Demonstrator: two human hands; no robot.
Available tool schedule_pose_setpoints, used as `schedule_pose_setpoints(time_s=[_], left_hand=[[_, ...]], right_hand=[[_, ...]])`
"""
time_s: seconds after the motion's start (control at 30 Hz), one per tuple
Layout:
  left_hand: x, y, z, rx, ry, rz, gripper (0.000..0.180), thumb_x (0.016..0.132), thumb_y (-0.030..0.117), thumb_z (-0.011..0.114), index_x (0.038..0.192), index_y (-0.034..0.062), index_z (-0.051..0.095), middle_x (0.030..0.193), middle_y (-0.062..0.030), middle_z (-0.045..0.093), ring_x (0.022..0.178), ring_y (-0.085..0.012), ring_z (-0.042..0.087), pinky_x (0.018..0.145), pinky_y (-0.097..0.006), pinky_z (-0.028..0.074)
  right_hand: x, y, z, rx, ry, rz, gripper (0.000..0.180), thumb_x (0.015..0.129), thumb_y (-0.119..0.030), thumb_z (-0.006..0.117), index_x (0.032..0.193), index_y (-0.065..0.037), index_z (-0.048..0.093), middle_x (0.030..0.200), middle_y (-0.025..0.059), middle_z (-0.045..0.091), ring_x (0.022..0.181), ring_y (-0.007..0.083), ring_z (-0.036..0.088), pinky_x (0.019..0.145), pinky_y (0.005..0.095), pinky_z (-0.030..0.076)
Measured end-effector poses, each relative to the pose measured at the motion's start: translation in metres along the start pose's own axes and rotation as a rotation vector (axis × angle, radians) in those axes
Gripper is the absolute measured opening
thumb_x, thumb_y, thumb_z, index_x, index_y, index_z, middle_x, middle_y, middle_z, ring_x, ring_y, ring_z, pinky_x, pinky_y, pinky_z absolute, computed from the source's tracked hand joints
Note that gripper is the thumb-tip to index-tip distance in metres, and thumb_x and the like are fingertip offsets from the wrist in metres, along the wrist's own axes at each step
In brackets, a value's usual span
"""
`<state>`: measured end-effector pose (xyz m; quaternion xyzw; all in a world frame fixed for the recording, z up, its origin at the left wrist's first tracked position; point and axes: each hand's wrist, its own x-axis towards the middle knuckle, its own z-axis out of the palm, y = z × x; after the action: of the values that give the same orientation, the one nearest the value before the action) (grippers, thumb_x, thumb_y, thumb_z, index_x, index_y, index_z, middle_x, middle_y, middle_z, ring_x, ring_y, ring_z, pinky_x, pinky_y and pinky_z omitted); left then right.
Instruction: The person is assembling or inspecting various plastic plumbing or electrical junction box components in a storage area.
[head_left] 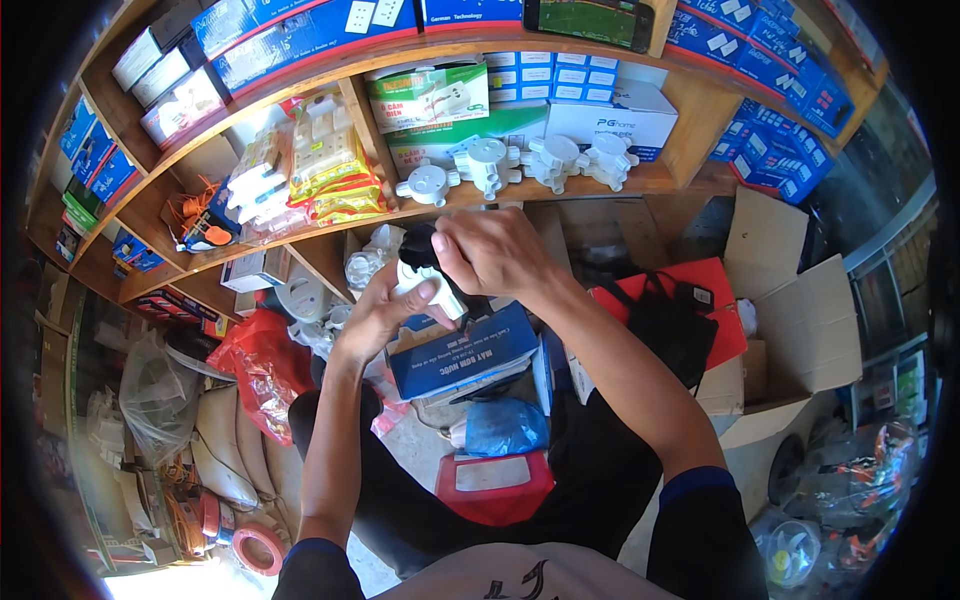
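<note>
My left hand (375, 315) is closed round a white plastic fitting (432, 285) with a tube-like end, held in front of the shelves. It resembles the round white junction boxes (488, 165) standing in a row on the shelf edge just beyond. My right hand (492, 250) is bent into a fist, gripping a dark, crumpled black cloth (418, 243) against the fitting's upper end. The fingers and cloth hide part of the fitting. Below my hands lies a blue cardboard box (462, 352).
Wooden shelves (290, 70) with boxed goods curve across the far side. An open cardboard carton (800, 340) and a red box (660, 300) stand at the right. A red plastic bag (262, 365) sits left, a red-framed container (495, 485) between my legs. A phone (590, 22) leans on the upper shelf.
</note>
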<state>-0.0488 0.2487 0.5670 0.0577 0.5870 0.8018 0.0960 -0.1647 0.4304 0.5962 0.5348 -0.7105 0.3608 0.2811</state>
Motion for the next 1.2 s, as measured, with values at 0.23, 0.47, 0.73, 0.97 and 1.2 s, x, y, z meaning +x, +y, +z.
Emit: schedule_pose_setpoints(time_s=[0.23, 0.47, 0.73, 0.97, 1.2], left_hand=[[0.017, -0.011, -0.006, 1.039, 0.426, 0.189, 0.048, 0.088, 0.017, 0.082, 0.125, 0.0047, 0.054, 0.101, -0.0175, 0.068, 0.100, -0.0232, 0.067, 0.082, -0.038, 0.051], [0.023, -0.015, 0.008, -0.187, 0.409, 0.057, 0.079, 0.100, 0.054, 0.064, 0.146, -0.0026, 0.035, 0.128, -0.0205, 0.059, 0.101, -0.0335, 0.066, 0.094, -0.043, 0.056], [0.024, -0.020, 0.016, 0.270, 0.419, 0.504, 0.062, 0.096, 0.024, 0.076, 0.144, -0.0024, 0.047, 0.132, -0.0140, 0.062, 0.123, -0.0253, 0.061, 0.106, -0.039, 0.048], [0.015, -0.015, 0.014, 0.597, 0.379, 0.398, 0.075, 0.092, 0.023, 0.080, 0.152, 0.0038, 0.039, 0.142, -0.0136, 0.056, 0.130, -0.0228, 0.055, 0.112, -0.041, 0.042], [0.012, -0.015, 0.004, -0.286, 0.209, 0.387, 0.067, 0.105, 0.041, 0.060, 0.157, 0.0083, 0.034, 0.148, -0.0104, 0.052, 0.140, -0.0245, 0.047, 0.114, -0.051, 0.038]], right_hand=[[-0.009, 0.017, 0.028, 0.001, -0.147, 0.389, 0.047, 0.105, -0.024, 0.046, 0.067, -0.001, 0.063, 0.059, 0.0227, 0.060, 0.056, 0.0443, 0.061, 0.057, 0.0518, 0.050], [-0.001, 0.010, 0.013, -0.020, -0.051, 0.388, 0.036, 0.105, -0.029, 0.051, 0.089, -0.001, 0.065, 0.073, 0.0230, 0.067, 0.066, 0.0439, 0.066, 0.062, 0.0540, 0.052], [-0.004, 0.004, 0.022, 0.379, 0.177, 0.767, 0.047, 0.102, -0.040, 0.064, 0.090, 0.005, 0.061, 0.081, 0.0267, 0.067, 0.074, 0.0420, 0.068, 0.069, 0.0460, 0.051], [-0.022, 0.031, 0.033, 0.583, -0.077, 0.950, 0.052, 0.109, -0.041, 0.045, 0.098, 0.007, 0.062, 0.079, 0.0239, 0.063, 0.071, 0.0326, 0.061, 0.072, 0.0432, 0.047], [-0.011, 0.014, 0.029, 0.340, -0.037, 0.789, 0.042, 0.107, -0.036, 0.052, 0.105, 0.004, 0.065, 0.088, 0.0230, 0.067, 0.085, 0.0281, 0.065, 0.081, 0.0396, 0.049]])
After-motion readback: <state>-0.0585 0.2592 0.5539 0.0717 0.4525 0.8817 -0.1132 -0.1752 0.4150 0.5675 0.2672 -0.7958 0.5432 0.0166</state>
